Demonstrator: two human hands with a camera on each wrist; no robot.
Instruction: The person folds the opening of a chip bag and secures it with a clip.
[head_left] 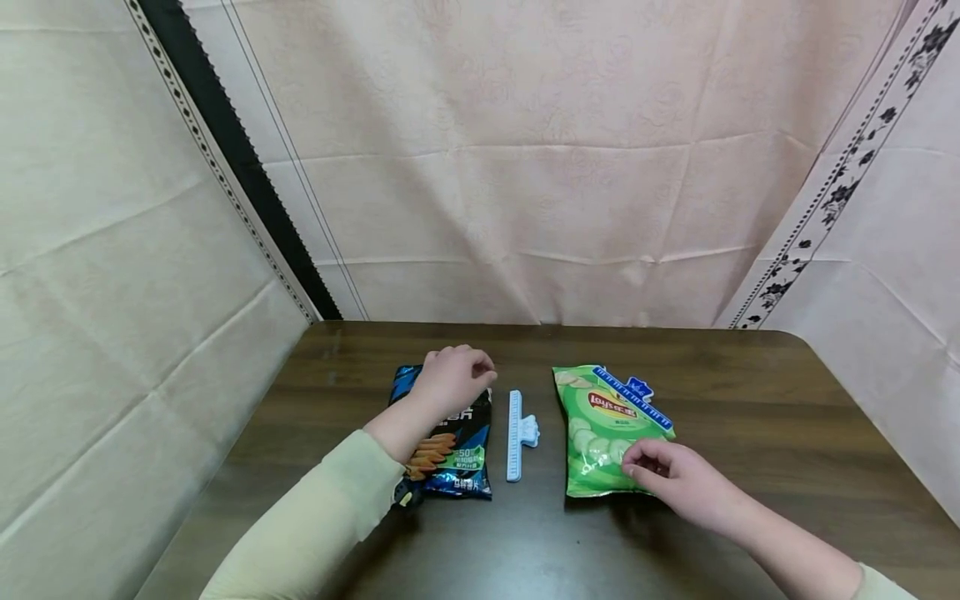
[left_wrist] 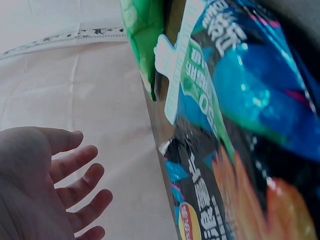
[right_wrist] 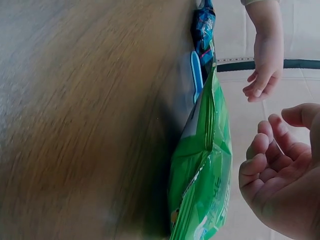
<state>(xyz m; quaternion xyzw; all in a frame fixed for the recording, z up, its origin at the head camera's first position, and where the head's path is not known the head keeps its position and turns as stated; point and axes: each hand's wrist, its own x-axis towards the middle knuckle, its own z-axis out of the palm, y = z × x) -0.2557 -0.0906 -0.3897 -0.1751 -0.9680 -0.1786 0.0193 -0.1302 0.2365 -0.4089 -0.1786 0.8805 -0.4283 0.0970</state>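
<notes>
A dark blue and black bag of chips (head_left: 467,461) lies on the table under my left hand (head_left: 453,381). In the left wrist view that hand (left_wrist: 57,182) hangs apart from the bag (left_wrist: 255,115), fingers spread and holding nothing. To the right lies a green bag of chips (head_left: 588,421), a dark blue sealing clip (head_left: 633,398) across its upper right corner. My right hand (head_left: 678,483) hovers by its lower right corner. Loosely bent fingers of the right hand (right_wrist: 282,172) hold nothing in the right wrist view, with a gap to the green bag (right_wrist: 207,170).
Between the two bags a light blue sealing clip (head_left: 514,437) lies on the brown wooden table (head_left: 525,542). Pale cloth (head_left: 525,167) hangs behind the table's far edge and at both sides.
</notes>
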